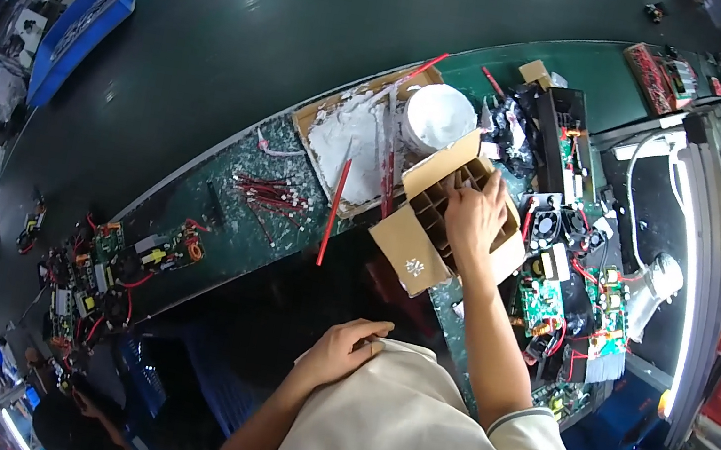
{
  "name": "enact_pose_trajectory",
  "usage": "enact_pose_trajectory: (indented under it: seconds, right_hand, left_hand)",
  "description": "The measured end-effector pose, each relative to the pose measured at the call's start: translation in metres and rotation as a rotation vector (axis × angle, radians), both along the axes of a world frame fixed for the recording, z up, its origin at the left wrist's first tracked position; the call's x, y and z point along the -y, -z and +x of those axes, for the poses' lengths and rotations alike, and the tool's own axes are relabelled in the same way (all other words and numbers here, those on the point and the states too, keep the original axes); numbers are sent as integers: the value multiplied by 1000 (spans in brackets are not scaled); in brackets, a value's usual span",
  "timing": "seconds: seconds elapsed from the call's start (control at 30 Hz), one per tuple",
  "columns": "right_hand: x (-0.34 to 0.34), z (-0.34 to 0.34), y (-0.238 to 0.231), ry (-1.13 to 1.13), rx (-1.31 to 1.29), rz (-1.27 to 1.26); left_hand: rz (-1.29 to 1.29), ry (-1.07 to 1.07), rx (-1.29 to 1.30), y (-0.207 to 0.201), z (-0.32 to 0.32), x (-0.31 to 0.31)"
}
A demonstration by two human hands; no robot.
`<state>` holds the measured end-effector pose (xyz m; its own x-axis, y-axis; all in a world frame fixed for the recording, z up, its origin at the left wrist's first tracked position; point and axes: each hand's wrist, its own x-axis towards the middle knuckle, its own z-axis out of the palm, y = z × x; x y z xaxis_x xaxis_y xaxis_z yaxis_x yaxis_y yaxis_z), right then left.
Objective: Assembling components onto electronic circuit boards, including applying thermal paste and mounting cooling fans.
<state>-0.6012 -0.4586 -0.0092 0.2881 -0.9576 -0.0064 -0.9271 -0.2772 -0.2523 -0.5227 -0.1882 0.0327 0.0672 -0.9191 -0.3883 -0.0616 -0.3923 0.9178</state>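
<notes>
My right hand (476,218) reaches over a small cardboard box (409,247) with its flaps spread out. Its fingers are apart and dip among the brown cardboard dividers (430,208) inside; no held thing shows, and the fingertips are partly hidden. Lower down, my left hand (343,350) rests against the front of my pale shirt, fingers loosely bent and apart, with nothing visible in it. Beside the box, a white tub (440,116) stands by a shallow carton tray (308,126) smeared with white paste. A red stick (335,211) leans across that tray's near edge.
Red wires (270,195) lie in a bunch on the green bench. Circuit boards (543,298) and a small fan (545,225) crowd the right side; more boards (104,244) sit at left. Beyond runs a dark conveyor belt (291,13). A blue crate (82,35) stands near a co-worker.
</notes>
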Motion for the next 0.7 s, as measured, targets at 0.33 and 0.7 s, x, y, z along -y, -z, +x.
enact_pose_trajectory:
  seconds: [0.33, 0.7]
  right_hand:
    - [-5, -5, -29, -10, 97, -117]
    - [5, 4, -17, 16, 111, -182]
  left_hand:
    - [3, -12, -197, 14, 16, 14]
    - [-41, -31, -191, 16, 7, 9]
